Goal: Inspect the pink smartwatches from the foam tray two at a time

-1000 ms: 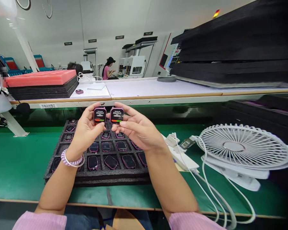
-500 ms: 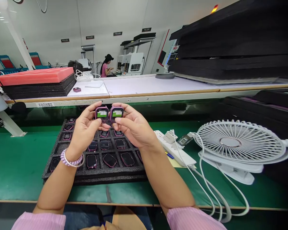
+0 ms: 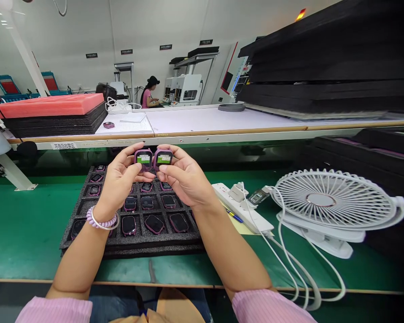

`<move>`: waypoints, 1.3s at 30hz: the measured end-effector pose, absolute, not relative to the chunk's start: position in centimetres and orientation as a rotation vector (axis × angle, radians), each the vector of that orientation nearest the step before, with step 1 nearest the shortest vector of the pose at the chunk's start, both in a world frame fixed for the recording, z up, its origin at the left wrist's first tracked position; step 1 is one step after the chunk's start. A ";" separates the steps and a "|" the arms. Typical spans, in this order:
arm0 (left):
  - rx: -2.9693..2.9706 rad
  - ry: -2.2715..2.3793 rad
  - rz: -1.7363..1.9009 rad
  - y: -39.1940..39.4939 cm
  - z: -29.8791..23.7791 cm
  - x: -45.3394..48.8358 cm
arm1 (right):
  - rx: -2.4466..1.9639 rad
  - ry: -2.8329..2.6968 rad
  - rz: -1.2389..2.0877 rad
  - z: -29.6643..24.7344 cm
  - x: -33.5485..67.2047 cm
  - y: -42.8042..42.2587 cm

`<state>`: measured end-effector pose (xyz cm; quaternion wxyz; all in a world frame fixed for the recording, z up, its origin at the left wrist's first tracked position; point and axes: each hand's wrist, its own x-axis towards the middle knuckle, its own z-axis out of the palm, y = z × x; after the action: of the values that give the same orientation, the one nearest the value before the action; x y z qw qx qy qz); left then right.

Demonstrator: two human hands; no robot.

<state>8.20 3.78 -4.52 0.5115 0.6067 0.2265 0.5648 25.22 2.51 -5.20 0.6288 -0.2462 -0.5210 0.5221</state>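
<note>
Screens [image 3: 144, 159] [image 3: 164, 159] are showing fresh green panels (same stage, I'm guessing); hands [image 3: 121, 177] [image 3: 183, 179] are half-closed, pinching a watch [image 3: 143, 157] [image 3: 162, 157] apiece.

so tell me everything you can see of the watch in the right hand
The watch has a squarish, rounded purple case around a glassy dark screen, lit with a green band and pale blocks, its writing too small to read. It is raised, facing the camera, above the foam tray. The right hand holds it, thumb on the lower front. Another watch is close beside it; whether they touch is unclear.
</note>
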 end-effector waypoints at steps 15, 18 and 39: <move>1.468 0.528 1.370 5.4 -3.2 7.6 | -0.444 -1.255 1.234 -4.1 25.1 4.7; 1.541 0.470 1.419 5.7 -1.3 7.3 | -0.378 -1.352 1.191 -1.8 25.2 5.5; 2.069 0.180 1.703 6.9 4.0 5.5 | -0.286 -1.723 0.923 6.0 25.4 3.2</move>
<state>5.50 6.90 3.97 0.2263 0.7504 0.0653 0.6176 25.38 3.23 5.95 0.5507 -0.1208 -0.7280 0.3899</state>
